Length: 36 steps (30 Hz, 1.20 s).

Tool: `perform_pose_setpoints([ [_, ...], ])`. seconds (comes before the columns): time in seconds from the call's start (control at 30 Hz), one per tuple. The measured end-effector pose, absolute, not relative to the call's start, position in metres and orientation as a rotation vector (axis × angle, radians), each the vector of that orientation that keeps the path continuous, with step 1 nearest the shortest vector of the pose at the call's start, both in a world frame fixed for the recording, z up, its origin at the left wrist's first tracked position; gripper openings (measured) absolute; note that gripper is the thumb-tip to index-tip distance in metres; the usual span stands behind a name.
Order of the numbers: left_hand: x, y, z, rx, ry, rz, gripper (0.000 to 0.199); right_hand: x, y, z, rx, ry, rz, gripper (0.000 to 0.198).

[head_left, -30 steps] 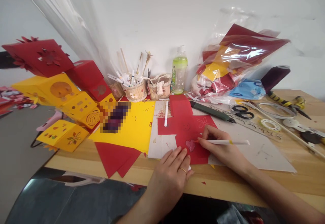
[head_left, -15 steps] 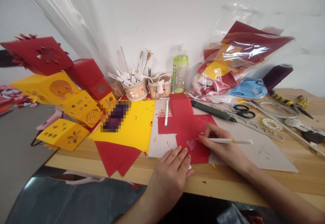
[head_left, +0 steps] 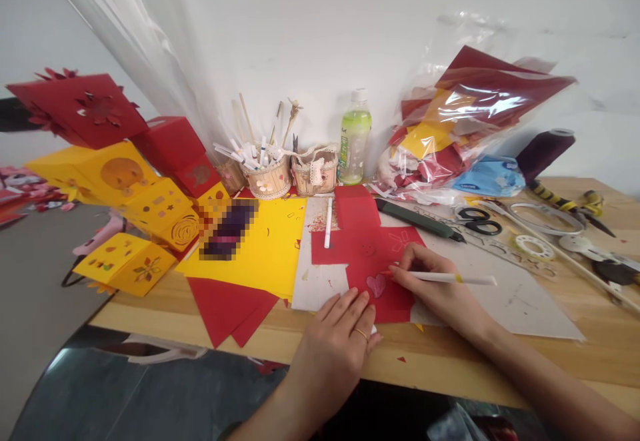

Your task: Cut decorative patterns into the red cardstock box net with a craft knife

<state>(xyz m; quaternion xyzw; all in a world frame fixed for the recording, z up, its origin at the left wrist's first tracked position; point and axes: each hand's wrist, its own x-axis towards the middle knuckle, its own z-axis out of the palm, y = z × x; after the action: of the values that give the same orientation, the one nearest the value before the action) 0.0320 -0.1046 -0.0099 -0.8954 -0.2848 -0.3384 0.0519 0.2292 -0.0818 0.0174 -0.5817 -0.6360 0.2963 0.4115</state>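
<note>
A red cross-shaped card point(head_left: 331, 246) lies in front of me, with a smiley, a flower outline and a pink heart point(head_left: 376, 286) drawn on it. My right hand point(head_left: 435, 288) is closed round a white-barrelled felt-tip pen point(head_left: 475, 280) with a yellow band. The pen's red tip is just above and to the right of the heart, at or close to the card. Spread flat on the card's lower left edge, my left hand point(head_left: 343, 334) has its fingers extended. A small white bit shows by its thumb, mostly hidden.
Another white pen point(head_left: 329, 222) lies on the card. Yellow sheets point(head_left: 270, 248) and cut paper boxes point(head_left: 125, 261) are at left. Pen baskets point(head_left: 270, 181) and a green drink bottle point(head_left: 355, 141) stand behind. Right are a cutter point(head_left: 420, 220), scissors point(head_left: 480, 221) and a ruler point(head_left: 505, 251).
The right hand and pen have shifted very slightly left. The left hand stays in place on the card. The whole view has tilted slightly.
</note>
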Motion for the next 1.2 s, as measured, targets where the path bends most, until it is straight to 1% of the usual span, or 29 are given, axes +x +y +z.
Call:
perform_pose_setpoints([
  [0.37,0.0323,-0.1045,-0.0107,-2.713,-0.872,-1.045,0.027,0.2256,-0.0867,0.0225,-1.458,-1.655,0.83,0.022],
  [0.97,0.034,-0.1038,-0.0121,-2.661,-0.868,-1.089,0.028,0.226,-0.0847,0.0187,-1.473,-1.691,0.835,0.026],
  [1.2,0.0333,-0.1043,-0.0146,-2.667,-0.886,-1.078,0.026,0.2277,-0.0852,0.0171,-1.457,-1.681,0.844,0.025],
])
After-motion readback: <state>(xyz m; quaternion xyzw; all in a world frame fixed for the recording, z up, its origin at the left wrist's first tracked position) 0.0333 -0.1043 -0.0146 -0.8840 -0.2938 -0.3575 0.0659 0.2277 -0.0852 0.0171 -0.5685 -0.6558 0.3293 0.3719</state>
